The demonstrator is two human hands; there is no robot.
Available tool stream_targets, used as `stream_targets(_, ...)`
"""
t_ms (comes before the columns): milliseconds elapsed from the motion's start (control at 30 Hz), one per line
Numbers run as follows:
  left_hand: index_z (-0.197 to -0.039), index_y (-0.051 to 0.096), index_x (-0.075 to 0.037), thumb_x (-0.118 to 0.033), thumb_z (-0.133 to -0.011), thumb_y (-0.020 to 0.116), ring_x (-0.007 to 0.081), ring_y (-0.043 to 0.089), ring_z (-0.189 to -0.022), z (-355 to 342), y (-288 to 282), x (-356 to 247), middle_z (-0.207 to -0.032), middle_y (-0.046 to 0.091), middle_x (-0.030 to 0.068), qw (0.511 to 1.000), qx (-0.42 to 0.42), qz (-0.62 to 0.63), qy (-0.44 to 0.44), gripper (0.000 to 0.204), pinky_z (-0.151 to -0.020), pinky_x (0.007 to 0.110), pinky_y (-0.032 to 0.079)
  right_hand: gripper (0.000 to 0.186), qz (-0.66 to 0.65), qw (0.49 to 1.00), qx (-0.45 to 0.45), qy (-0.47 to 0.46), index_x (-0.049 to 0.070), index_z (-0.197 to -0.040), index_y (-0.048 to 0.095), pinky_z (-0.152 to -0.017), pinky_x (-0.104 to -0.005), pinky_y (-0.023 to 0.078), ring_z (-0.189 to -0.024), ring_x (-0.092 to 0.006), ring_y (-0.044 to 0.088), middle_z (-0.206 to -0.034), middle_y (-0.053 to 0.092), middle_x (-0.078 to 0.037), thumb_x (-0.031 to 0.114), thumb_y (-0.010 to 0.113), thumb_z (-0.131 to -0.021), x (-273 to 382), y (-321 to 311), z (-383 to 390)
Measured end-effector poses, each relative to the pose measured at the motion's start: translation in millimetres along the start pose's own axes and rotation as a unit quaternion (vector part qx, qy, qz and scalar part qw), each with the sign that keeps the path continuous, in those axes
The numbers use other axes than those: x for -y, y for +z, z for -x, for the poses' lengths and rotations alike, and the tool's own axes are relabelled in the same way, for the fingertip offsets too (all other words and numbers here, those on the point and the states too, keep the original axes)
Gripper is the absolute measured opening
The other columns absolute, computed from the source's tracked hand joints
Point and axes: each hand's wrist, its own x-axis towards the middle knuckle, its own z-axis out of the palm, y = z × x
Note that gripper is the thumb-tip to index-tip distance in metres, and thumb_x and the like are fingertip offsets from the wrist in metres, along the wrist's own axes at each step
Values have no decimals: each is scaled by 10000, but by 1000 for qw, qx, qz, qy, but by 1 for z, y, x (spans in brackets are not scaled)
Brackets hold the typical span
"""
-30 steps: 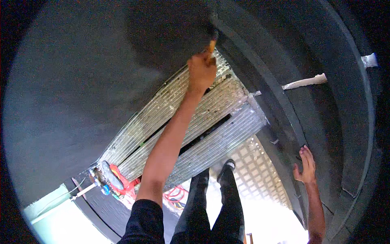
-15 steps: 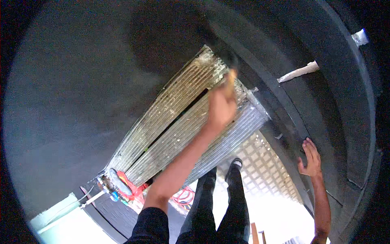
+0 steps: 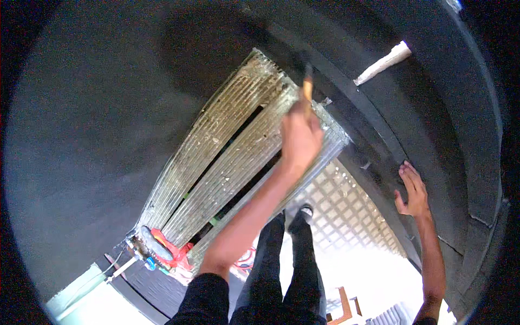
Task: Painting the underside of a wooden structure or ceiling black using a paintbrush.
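Note:
My left hand [image 3: 301,138] is closed round a paintbrush [image 3: 307,89] with a wood-coloured handle. Its dark tip points away from me, towards the black, curved surface [image 3: 346,65] beyond the planks; whether it touches is unclear. Under that hand lie ribbed, paint-spattered planks [image 3: 233,157] with dark gaps between them. On the right, my right hand [image 3: 415,190] rests its fingertips against the edge of a black ledge, thumb spread away and nothing in it. A pale, elongated patch [image 3: 383,62] shows on the black surface above it.
At the planks' near left end are a red cloth or bag [image 3: 176,254], a grey oval thing [image 3: 156,242] and a white rod [image 3: 123,269]. Far below lies a tiled floor [image 3: 346,211] with a lattice of shadow. Brown wooden pieces [image 3: 344,306] appear at the bottom.
The paintbrush has turned more upright, and its handle and tip show more clearly. My right hand has shifted slightly up in the picture. The whole view has moved a little.

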Motion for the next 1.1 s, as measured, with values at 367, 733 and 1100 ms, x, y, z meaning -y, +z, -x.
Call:
stream_targets(367,-1018,611,92,31,-812,536,320,573,-498,84,8,14,-627,584,189,995,77,-65,-19,228,-486,427,457,643,-22,1000,-6,12,20,-1345,482,-1084,-435,382,-1311,-382,443,-1376,478,-200,51,625,-719,4,-9,5)
stream_targets(733,-1167,605,7,-23,-835,542,419,643,-775,127,68,-19,-811,627,266,983,173,-45,30,339,-668,446,504,670,-55,998,-26,-12,44,-1377,451,-1102,-418,370,-1339,-329,420,-1401,470,-152,51,636,-733,13,-16,1)
stream_targets(1100,-819,601,100,-107,-882,561,361,567,-591,40,45,-10,-681,591,275,996,-34,38,-71,220,-589,444,431,677,-55,998,-32,-14,60,-1390,437,-1110,-411,359,-1341,-333,409,-1416,449,-160,63,636,-743,15,-20,-1)
